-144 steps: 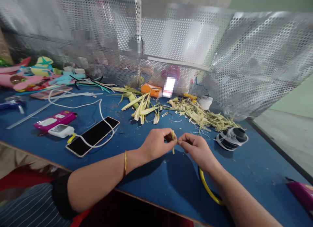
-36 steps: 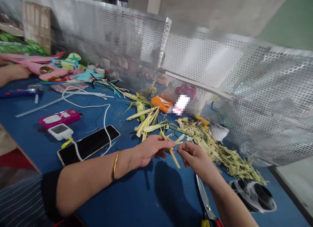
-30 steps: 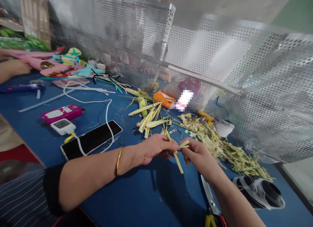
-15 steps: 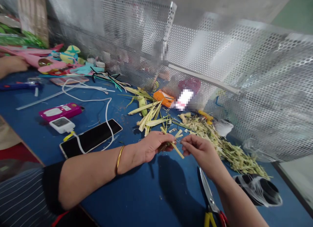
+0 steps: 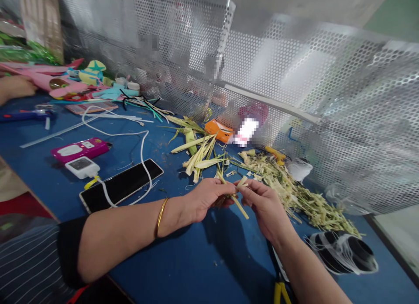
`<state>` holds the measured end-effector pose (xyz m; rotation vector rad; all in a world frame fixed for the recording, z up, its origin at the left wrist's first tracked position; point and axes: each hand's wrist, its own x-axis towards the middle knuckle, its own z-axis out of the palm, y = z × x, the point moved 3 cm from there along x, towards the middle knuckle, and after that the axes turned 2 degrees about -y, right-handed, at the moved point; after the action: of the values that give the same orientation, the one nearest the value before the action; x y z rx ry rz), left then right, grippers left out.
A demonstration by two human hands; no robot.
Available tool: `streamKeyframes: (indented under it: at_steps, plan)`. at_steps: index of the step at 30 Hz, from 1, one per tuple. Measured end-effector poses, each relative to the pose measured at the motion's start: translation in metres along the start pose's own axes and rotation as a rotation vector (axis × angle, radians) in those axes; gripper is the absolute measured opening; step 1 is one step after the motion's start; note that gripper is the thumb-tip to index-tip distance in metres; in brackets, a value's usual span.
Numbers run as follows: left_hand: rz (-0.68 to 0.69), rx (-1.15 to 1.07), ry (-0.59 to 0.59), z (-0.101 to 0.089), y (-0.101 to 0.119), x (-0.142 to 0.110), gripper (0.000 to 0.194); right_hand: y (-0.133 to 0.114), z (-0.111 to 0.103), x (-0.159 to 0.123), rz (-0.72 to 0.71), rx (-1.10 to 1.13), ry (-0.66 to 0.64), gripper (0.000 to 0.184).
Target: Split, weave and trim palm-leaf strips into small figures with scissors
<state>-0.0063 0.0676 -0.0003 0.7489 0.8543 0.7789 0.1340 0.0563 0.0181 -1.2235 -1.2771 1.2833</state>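
- Both hands pinch one leaf strip [image 5: 236, 200]: left hand [image 5: 206, 198] clamped on it, right hand [image 5: 262, 203] gripping its 1 o'clock end.
- Trimmed scraps [image 5: 294, 195] lie at 2 o'clock on the bench [image 5: 203, 260]; uncut leaves [image 5: 199, 153] wait at 11 o'clock — work looks partway.

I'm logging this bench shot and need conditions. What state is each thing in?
Left hand: pinching the leaf strips.
Right hand: pinching the same strips.
Leaf strips: held above the table, crossed.
Phone: screen dark, cable attached.
Scissors: flat, mostly hidden under the right forearm.

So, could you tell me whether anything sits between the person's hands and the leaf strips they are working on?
Nothing visible does: the left hand and right hand both pinch the crossed leaf strips directly, above the blue table.
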Motion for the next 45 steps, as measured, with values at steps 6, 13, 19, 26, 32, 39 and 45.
streamKeyframes:
  at_steps: [6,13,19,26,32,39,45]
  plan:
    - [-0.043,-0.006,-0.036,-0.001,-0.004,0.004,0.011,0.005,0.004,-0.002,-0.026,0.064,0.128,0.033]
    - [-0.045,-0.078,-0.166,0.000,-0.002,0.004,0.012,0.006,-0.004,0.002,-0.109,-0.009,0.210,0.036]
    - [0.029,0.034,-0.064,0.000,0.004,0.003,0.007,0.003,-0.005,0.003,-0.091,-0.056,0.172,0.033]
    - [0.107,0.001,0.040,-0.006,0.013,0.006,0.009,-0.007,-0.014,0.005,-0.015,-0.003,0.088,0.030]
    - [-0.015,-0.024,-0.147,-0.002,0.006,0.005,0.007,-0.008,-0.008,0.003,0.016,0.022,-0.029,0.029]
    - [-0.073,-0.007,-0.280,0.001,-0.001,0.004,0.010,-0.003,-0.004,0.004,0.026,-0.032,-0.020,0.034]
    - [-0.004,-0.044,-0.115,-0.002,0.007,0.006,0.006,-0.003,-0.006,0.004,0.026,-0.070,-0.057,0.035]
